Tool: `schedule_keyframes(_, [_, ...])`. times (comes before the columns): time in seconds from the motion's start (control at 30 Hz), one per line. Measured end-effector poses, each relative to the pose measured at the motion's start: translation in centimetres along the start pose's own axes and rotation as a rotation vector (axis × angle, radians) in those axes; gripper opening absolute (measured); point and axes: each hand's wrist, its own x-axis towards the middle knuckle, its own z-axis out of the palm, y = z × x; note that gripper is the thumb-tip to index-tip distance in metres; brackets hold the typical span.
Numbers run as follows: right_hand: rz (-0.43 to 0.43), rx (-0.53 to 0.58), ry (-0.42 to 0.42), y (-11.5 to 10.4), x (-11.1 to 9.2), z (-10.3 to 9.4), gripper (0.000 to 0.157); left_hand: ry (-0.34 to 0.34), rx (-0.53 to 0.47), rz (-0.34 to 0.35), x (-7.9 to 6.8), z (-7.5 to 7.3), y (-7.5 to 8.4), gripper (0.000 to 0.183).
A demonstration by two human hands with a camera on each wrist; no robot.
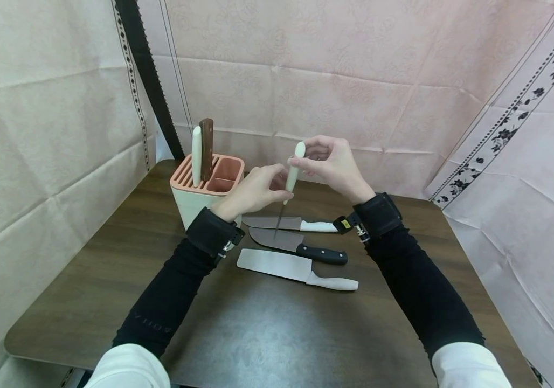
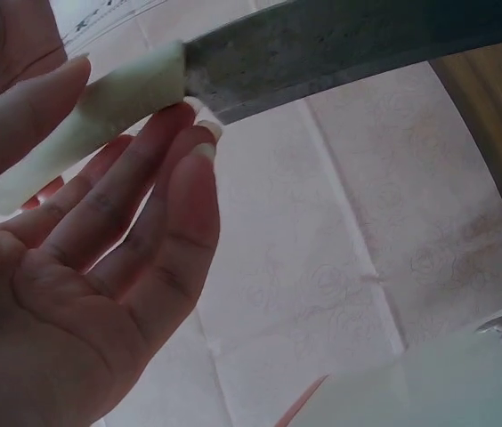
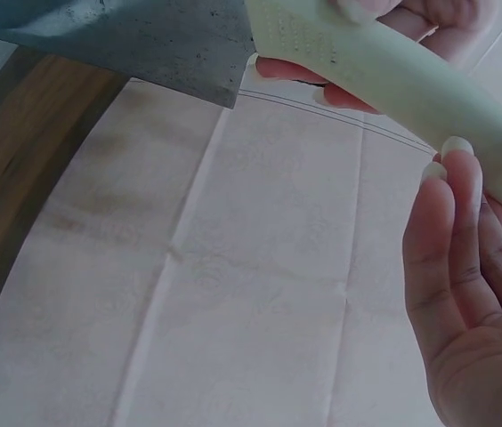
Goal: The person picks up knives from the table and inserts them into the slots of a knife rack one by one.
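A knife with a pale green handle (image 1: 293, 177) hangs blade down over the table, and both hands hold it. Thumb and fingers of the left hand (image 1: 256, 189) pinch the handle close to the blade. At the butt end, the right hand (image 1: 329, 161) grips the handle between thumb and fingertips. Seen nearly edge-on in the head view, the blade (image 1: 280, 217) looks broad and dark grey in the left wrist view. Beneath it lie a white-handled knife (image 1: 318, 227), a black-handled knife (image 1: 322, 254) and a cleaver with a light grey handle (image 1: 274, 263).
Left of the hands stands a pale green knife block (image 1: 183, 207) with an orange slotted top. A pale-handled knife (image 1: 196, 156) and a brown-handled knife (image 1: 206, 145) are upright in its slots. Patterned cloth (image 1: 335, 97) hangs behind the brown table (image 1: 277, 334).
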Motion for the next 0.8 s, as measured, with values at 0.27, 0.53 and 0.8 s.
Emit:
schedule_keyframes(0.27, [0.008, 0.030, 0.006, -0.4, -0.1, 0.1, 0.032, 0.035, 0.001, 0.037, 0.1, 0.2, -0.1, 0.035])
schedule_keyframes(0.53, [-0.015, 0.058, 0.009, -0.2, -0.5, -0.4, 0.032, 0.052, -0.033, 0.071, 0.3, 0.3, -0.2, 0.030])
schedule_keyframes(0.8, [-0.060, 0.106, 0.020, 3.1, -0.5, -1.4, 0.030, 0.120, -0.034, 0.079, -0.7, -1.1, 0.1, 0.028])
